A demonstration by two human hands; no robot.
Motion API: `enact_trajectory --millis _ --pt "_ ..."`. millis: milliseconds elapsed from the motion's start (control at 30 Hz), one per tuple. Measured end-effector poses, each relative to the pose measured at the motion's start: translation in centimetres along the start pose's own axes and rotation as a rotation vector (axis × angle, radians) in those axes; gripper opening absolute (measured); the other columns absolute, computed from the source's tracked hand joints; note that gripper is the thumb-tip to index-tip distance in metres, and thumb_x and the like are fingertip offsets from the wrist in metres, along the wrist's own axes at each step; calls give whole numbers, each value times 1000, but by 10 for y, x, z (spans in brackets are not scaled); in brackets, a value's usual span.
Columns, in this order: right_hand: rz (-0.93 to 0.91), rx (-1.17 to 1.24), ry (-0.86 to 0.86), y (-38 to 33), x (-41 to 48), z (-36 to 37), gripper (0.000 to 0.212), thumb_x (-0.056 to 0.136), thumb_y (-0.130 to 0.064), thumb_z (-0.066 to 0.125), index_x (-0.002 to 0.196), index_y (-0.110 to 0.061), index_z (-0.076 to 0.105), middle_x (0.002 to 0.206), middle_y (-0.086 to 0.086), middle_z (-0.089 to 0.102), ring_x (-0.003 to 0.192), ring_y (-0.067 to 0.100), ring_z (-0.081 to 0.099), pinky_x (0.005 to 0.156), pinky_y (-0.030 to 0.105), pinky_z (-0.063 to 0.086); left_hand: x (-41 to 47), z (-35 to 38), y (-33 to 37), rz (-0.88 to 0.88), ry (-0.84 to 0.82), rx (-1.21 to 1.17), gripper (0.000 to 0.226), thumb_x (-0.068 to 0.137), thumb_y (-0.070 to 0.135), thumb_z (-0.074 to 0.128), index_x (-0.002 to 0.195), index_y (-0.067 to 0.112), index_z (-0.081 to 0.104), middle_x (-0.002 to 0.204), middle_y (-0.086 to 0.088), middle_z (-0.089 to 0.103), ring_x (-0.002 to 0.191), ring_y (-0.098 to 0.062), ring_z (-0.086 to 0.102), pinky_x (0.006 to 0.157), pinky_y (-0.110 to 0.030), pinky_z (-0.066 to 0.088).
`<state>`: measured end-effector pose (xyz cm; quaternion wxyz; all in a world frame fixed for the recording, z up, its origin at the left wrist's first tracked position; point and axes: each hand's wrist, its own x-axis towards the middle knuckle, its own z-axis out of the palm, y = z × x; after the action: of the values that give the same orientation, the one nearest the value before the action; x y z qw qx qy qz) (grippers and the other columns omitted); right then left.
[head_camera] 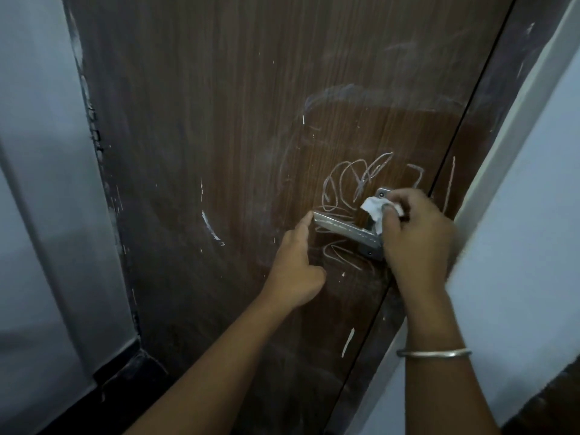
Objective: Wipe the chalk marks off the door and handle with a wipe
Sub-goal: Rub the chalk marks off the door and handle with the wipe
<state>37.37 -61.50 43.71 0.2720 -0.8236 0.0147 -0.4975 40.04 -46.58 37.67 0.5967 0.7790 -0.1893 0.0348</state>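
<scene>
A dark brown wooden door (pixel 238 127) fills the view. White chalk scribbles (pixel 351 180) loop above the metal lever handle (pixel 342 227), and more chalk lines lie below it. My right hand (pixel 420 237) grips a crumpled white wipe (pixel 375 211) and presses it on the handle's base, next to the lock plate. My left hand (pixel 295 265) points its index finger, whose tip touches the free end of the lever; the other fingers are curled in. A chalk stroke also marks the handle's top face.
A door frame (pixel 483 142) and pale wall (pixel 527 215) stand close on the right. A grey wall (pixel 37 152) runs along the left, with a dark skirting (pixel 125 365) at the floor. Stray chalk dashes (pixel 210 227) sit left of the handle and lower down.
</scene>
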Motion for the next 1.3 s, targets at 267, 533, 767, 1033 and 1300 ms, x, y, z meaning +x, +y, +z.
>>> enact_trajectory --millis 267,533,767,1033,1300 --pt "-128 -510 -848 -23 52 -3 14 88 -17 58 91 -31 63 103 3 63 87 19 58 73 32 49 1 -3 2 -13 -34 3 95 72 4 63 145 37 13 134 3 34 119 -18 44 96 -44 47" --pt "-235 -679 -1196 -28 72 5 36 88 -7 55 115 -30 62 124 2 58 105 21 54 85 31 47 2 -4 2 -13 -44 35 95 73 1 62 147 33 11 140 4 30 124 -11 33 102 -33 39" --pt "-274 -664 -1153 -23 77 15 19 85 -8 55 88 -22 67 95 2 64 86 21 59 67 28 46 4 -1 3 -19 -32 15 96 69 2 61 145 35 14 142 -1 33 126 -19 40 100 -44 43" --pt "-276 -655 -1073 -20 81 21 22 80 -10 63 82 -32 68 86 -8 62 77 12 57 69 31 51 3 -3 3 -18 -35 21 97 66 8 61 146 32 13 141 0 32 127 -16 37 103 -44 40" --pt "-291 -656 -1238 -22 89 22 23 82 -6 55 77 -26 65 83 -5 63 77 14 58 64 27 47 2 -1 3 -42 -46 36 99 71 -1 61 146 35 8 137 2 35 121 -18 45 97 -41 46"
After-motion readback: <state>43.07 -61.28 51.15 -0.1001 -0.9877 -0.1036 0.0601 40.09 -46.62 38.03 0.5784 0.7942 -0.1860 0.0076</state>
